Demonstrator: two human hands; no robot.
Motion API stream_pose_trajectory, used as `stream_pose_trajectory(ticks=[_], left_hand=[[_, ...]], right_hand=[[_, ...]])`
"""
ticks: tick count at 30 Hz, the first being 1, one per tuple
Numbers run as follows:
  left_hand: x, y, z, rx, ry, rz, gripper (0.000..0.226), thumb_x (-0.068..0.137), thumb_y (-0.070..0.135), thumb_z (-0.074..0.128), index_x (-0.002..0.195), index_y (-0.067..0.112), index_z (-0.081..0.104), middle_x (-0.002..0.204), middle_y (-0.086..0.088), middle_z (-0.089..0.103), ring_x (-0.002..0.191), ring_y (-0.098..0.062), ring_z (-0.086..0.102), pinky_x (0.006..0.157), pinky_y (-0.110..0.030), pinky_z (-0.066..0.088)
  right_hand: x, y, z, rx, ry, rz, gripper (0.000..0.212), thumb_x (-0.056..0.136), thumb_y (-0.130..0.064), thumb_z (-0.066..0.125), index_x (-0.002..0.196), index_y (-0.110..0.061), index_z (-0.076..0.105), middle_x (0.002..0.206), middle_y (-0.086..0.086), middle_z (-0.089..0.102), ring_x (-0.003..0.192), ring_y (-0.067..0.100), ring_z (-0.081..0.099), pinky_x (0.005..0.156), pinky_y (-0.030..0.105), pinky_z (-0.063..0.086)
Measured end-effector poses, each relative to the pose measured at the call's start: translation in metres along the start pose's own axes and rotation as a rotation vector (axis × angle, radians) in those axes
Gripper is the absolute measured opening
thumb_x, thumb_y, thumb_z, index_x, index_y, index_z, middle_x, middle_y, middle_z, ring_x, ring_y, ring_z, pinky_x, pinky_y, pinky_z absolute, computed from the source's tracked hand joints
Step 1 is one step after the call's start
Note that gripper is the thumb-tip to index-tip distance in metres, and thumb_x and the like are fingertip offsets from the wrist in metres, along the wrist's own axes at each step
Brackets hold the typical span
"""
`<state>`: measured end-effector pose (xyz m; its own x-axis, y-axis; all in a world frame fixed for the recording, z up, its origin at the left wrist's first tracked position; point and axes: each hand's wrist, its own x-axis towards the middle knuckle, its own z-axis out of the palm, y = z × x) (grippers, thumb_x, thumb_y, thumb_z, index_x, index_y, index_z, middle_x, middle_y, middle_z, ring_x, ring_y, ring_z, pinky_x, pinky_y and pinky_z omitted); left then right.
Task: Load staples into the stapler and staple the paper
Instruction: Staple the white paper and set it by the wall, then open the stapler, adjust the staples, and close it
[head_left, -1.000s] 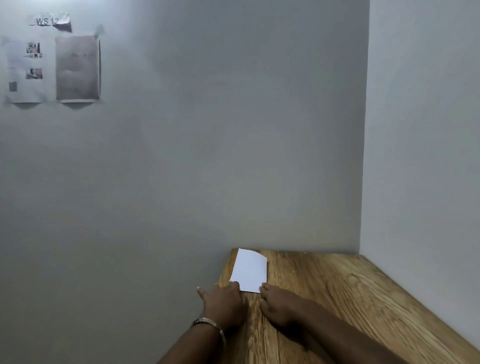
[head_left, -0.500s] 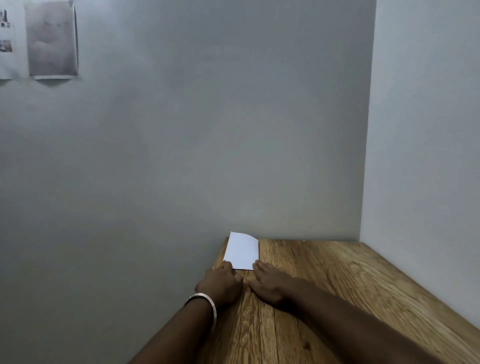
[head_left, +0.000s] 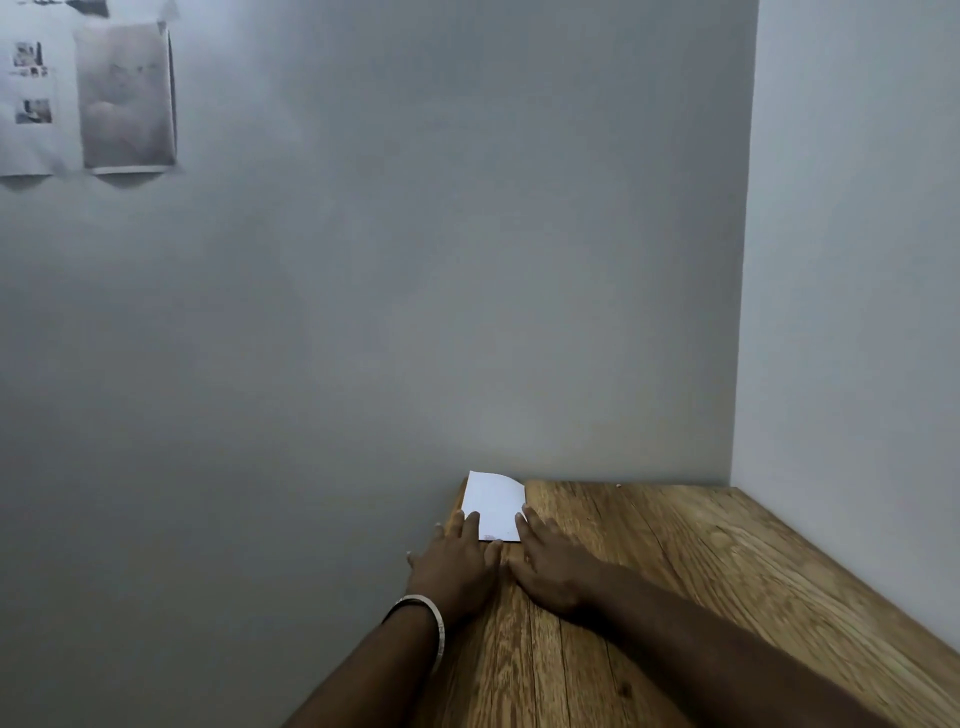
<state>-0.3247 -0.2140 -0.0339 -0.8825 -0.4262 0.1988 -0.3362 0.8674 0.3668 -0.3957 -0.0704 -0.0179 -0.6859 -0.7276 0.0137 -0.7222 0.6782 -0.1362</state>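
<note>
With our left hand (head_left: 457, 566) and right hand (head_left: 550, 569) flat, fingers straight, pressing the paper (head_left: 493, 504) at the table's (head_left: 675, 597) far left corner, we judge stapling comes next, needing an unseen stapler.

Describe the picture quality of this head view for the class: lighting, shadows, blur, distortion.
Head view: dim, even light, with the grey wall darkening toward the left; soft shadows under the printed sheets taped high on the wall; those sheets are too blurred to read; the white paper is the brightest patch, crisp-edged under the left hand and right hand; the wooden table stretches wide toward the lower right corner, from the wide-angle lens.
</note>
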Motion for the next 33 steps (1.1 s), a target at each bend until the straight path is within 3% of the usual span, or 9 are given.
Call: stream_pose_trajectory(ticks=[3,10,16,20,23,26,28,31,33], left_hand=[[-0.012,0.002,-0.002,0.010,0.024,0.008,0.069,0.098,0.060,0.027,0.155,0.021,0.019,0.166,-0.005,0.014,0.152,-0.031,0.014,0.117,-0.064,0.013],[-0.054,0.001,-0.007,0.059,-0.001,0.013,0.077,0.090,0.071,0.030,0.149,0.021,0.032,0.162,-0.010,0.024,0.151,-0.034,0.018,0.118,-0.061,0.011],[-0.113,0.006,-0.021,0.039,-0.082,0.056,0.066,0.089,0.071,0.031,0.130,0.023,0.051,0.139,-0.007,0.052,0.133,-0.029,0.044,0.118,-0.055,0.022],[-0.153,0.012,-0.031,0.049,-0.125,0.077,0.064,0.089,0.070,0.033,0.129,0.024,0.052,0.137,-0.005,0.052,0.129,-0.026,0.045,0.117,-0.054,0.022],[-0.186,0.018,-0.037,0.067,-0.115,0.091,0.064,0.088,0.068,0.035,0.132,0.024,0.051,0.137,-0.005,0.053,0.128,-0.026,0.045,0.116,-0.052,0.027],[-0.215,0.022,-0.041,0.070,-0.127,0.106,0.065,0.090,0.068,0.034,0.134,0.023,0.049,0.137,-0.004,0.052,0.128,-0.025,0.044,0.113,-0.048,0.030],[-0.233,0.026,-0.047,0.080,-0.138,0.107,0.060,0.091,0.065,0.033,0.129,0.022,0.051,0.134,-0.005,0.052,0.125,-0.025,0.045,0.110,-0.046,0.033],[-0.258,0.032,-0.052,0.093,-0.147,0.114,0.051,0.095,0.060,0.034,0.122,0.020,0.053,0.130,-0.005,0.054,0.121,-0.025,0.047,0.108,-0.045,0.036],[-0.274,0.037,-0.054,0.086,-0.139,0.129,0.046,0.098,0.055,0.037,0.121,0.019,0.054,0.127,-0.005,0.056,0.118,-0.025,0.050,0.107,-0.046,0.038]], right_hand=[[-0.010,-0.004,-0.002,0.010,-0.009,0.024,0.071,0.104,-0.052,0.020,0.157,-0.015,-0.008,0.166,0.006,-0.016,0.153,0.027,-0.009,0.124,0.048,0.001],[-0.059,-0.011,-0.008,0.013,-0.079,0.073,0.074,0.103,-0.056,0.021,0.157,-0.013,-0.004,0.166,0.009,-0.010,0.153,0.028,-0.007,0.124,0.048,0.002],[-0.117,-0.019,-0.015,0.005,-0.138,0.088,0.071,0.103,-0.055,0.023,0.158,-0.014,0.004,0.167,0.011,-0.003,0.154,0.028,-0.001,0.125,0.050,0.006],[-0.153,-0.028,-0.020,-0.002,-0.151,0.098,0.070,0.103,-0.054,0.026,0.158,-0.016,0.008,0.167,0.012,0.001,0.154,0.030,0.002,0.124,0.051,0.009],[-0.180,-0.034,-0.022,0.012,-0.143,0.099,0.066,0.102,-0.051,0.031,0.157,-0.017,0.017,0.165,0.013,0.013,0.152,0.031,0.015,0.123,0.049,0.017],[-0.203,-0.039,-0.023,0.012,-0.110,0.071,0.058,0.100,-0.048,0.038,0.147,-0.014,0.039,0.152,0.016,0.039,0.137,0.030,0.041,0.113,0.044,0.036],[-0.219,-0.043,-0.027,0.017,-0.089,0.051,0.045,0.099,-0.045,0.043,0.128,-0.013,0.054,0.132,0.014,0.054,0.116,0.025,0.054,0.099,0.039,0.044],[-0.246,-0.049,-0.028,0.058,-0.047,0.030,0.028,0.099,-0.041,0.046,0.093,-0.016,0.059,0.096,0.007,0.059,0.085,0.017,0.054,0.078,0.034,0.044],[-0.265,-0.053,-0.029,0.093,-0.020,0.022,0.034,0.100,-0.041,0.046,0.089,-0.013,0.063,0.087,0.006,0.060,0.076,0.015,0.055,0.074,0.034,0.046]])
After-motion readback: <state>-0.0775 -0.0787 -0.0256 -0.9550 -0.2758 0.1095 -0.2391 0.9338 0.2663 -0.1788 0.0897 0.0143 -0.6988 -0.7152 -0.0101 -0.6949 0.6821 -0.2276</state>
